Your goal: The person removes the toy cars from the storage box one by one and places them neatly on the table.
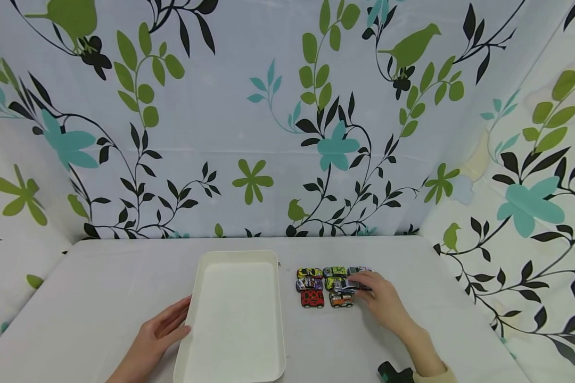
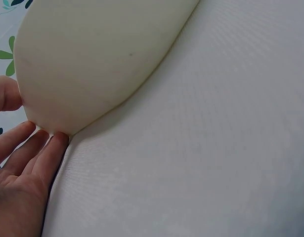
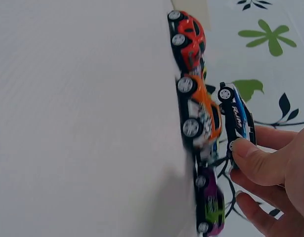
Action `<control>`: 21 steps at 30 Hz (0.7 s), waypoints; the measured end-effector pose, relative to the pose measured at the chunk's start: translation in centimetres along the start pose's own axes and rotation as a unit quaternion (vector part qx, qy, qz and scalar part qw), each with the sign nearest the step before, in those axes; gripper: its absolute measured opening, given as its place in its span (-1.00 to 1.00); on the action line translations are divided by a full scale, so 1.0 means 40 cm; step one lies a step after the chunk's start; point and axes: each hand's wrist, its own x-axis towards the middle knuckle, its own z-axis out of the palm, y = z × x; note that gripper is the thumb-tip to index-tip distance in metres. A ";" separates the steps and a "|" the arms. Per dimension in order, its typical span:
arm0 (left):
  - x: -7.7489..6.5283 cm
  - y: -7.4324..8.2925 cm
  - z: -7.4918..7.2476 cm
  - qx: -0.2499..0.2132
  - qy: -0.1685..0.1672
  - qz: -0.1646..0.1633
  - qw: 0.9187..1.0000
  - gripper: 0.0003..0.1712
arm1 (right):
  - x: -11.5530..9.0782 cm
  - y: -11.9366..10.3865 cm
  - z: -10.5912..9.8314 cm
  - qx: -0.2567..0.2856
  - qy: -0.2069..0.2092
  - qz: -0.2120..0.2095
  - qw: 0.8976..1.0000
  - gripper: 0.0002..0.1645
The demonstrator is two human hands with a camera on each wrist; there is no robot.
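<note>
A silver toy car with blue markings (image 3: 237, 116) is pinched between thumb and fingers of my right hand (image 1: 383, 302), raised above the other toy cars. Several small cars stand in close rows, including a red one (image 1: 312, 299), an orange one (image 1: 341, 300) and a yellow one (image 1: 309, 273). In the right wrist view a purple and green car (image 3: 211, 205) stands past the orange one. On the left, my left hand (image 1: 154, 334) touches the side of a white rectangular tray (image 1: 235, 319) with fairly straight fingers. No objects lie in the tray.
A white cloth covers the table (image 1: 110, 282). Patterned fabric (image 1: 211, 117) hangs behind and beside it. Near the front edge, a black device (image 1: 394, 372) sits at my right wrist, beside a pale sleeve (image 1: 436, 375).
</note>
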 end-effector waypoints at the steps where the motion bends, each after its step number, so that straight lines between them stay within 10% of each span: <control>1: 0.000 0.001 0.001 0.000 0.001 0.000 1.000 -0.23 | -0.006 0.008 -0.004 -0.004 0.004 0.000 1.000 -0.54; 21: 0.002 0.005 -0.001 -0.004 0.001 -0.011 1.000 -0.22 | -0.068 0.078 -0.034 -0.049 0.011 -0.008 0.999 -0.52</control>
